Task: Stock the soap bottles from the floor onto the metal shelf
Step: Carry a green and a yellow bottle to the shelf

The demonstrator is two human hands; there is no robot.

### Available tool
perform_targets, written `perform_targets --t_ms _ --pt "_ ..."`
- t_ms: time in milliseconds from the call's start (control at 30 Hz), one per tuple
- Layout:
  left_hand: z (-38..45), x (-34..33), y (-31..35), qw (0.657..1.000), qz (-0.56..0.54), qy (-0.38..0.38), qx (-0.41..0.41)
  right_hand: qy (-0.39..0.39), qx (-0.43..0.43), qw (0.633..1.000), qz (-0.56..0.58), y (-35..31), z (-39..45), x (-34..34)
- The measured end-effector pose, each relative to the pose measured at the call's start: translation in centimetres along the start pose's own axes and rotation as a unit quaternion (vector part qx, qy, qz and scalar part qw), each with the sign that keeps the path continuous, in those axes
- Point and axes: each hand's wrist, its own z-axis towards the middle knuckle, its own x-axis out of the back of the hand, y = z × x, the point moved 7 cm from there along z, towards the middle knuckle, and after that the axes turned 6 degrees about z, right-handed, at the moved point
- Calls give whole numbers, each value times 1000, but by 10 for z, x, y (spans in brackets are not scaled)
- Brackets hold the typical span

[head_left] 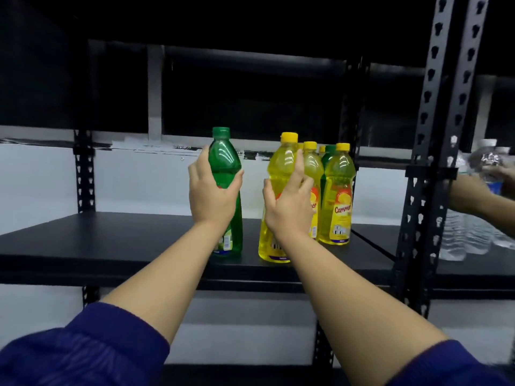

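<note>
The left hand (pixel 213 195) grasps the green plastic soap bottle (pixel 226 190), the right hand (pixel 288 203) the yellow plastic soap bottle (pixel 278 196), both standing on the black metal shelf (pixel 111 240). Better slide them gently back, upright, beside the other yellow bottles (pixel 335 196).

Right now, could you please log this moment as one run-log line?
left hand: grips green bottle | right hand: grips front yellow bottle | both bottles: upright on metal shelf | phase: placing
</note>
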Motion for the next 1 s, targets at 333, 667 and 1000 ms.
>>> perform_targets --t_ms 333,667,1000 --pt "-1 -39 -25 998 25 -55 -8 -5 14 1000 -21 21 -7 -23" --pt "-48 -1 -66 955 -66 -286 50 -161 15 985 -59 39 -54 12" --pt "-50 -7 -50 956 -29 -291 -22 -266 18 959 -97 38 -59 -5"
